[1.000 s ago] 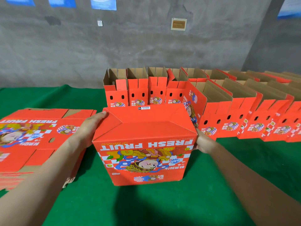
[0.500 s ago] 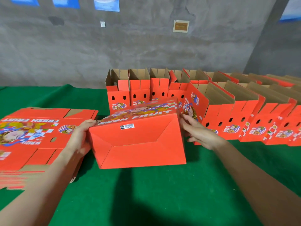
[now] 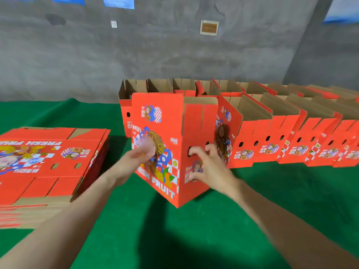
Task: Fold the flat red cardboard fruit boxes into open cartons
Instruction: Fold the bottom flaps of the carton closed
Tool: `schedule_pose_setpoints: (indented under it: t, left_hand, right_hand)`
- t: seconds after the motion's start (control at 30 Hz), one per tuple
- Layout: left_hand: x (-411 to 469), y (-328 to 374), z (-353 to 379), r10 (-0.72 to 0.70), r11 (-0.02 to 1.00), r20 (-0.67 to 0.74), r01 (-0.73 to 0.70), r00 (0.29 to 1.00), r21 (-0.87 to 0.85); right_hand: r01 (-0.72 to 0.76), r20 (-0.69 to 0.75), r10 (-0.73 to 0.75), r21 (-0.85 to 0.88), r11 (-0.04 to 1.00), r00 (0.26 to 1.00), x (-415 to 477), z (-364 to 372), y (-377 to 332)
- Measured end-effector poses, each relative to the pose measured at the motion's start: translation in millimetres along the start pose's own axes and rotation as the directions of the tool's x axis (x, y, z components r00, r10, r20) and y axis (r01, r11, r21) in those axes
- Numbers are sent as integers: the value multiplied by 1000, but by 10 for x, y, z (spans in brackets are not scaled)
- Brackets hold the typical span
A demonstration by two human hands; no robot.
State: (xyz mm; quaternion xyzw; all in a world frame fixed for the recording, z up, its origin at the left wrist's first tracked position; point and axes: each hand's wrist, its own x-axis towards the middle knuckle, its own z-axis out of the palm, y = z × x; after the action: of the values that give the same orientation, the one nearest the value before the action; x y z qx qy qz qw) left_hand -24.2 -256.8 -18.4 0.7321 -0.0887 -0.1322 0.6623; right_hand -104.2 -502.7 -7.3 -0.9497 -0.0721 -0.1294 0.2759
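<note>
A row (image 3: 281, 136) of open cartons is already standing right of the stack (image 3: 48, 162); many flats are waiting. 1 red carton (image 3: 174, 129) is standing upright, top open, just right of the stack. The left hand (image 3: 136, 162) is blurring, so I cannot tell its grip. The right hand (image 3: 207, 167) is touching the carton's side, fingers half bent, clasping nothing.

The carton (image 3: 161, 144) up front is bright red, with a cartoon print in blue, yellow and brown, some red-and-white checks and white FRUIT lettering. Its inner flaps are plain cardboard brown. Same red and same print on the flat stack (image 3: 48, 162) and the row of cartons (image 3: 272, 136). Tablecloth (image 3: 174, 239) is deep green, wall (image 3: 155, 55) mottled grey, posters (image 3: 118, 1) blue.
</note>
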Motion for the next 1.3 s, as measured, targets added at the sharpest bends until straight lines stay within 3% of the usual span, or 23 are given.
schedule_pose_setpoints:
  t: [0.07,0.23,0.47,0.67,0.87,1.0,1.13,1.3]
  left_hand:
    - [-5,136,209,-28,1000,77,28,997,3]
    - [-10,332,479,27,996,91,-19,995,-90]
    - [80,274,622,28,1000,-11,-28,1000,6]
    - [276,256,622,14,995,-41,-17,999,-93]
    - [570,180,667,33,986,71,-21,997,-163]
    - [789,125,902,41,999,188,-35,981,-36]
    - [993,-287,1103,15,980,183,-50,983,191]
    - [1363,-972,1043,-229,746,66,131,971,653]
  right_hand:
    - [-39,-20,36,-144,989,999,-23,264,-14]
    - [-242,-14,245,-210,947,970,-87,681,119]
    - [-123,165,217,-449,885,962,-299,1046,276]
    - [-115,219,243,-475,873,945,-155,1031,375]
    - [-158,262,311,-476,865,913,86,872,566]
    - [-205,268,374,-497,843,888,263,669,788]
    - [-269,264,454,-524,808,851,510,489,1068]
    - [-297,249,515,-584,755,820,785,279,1469]
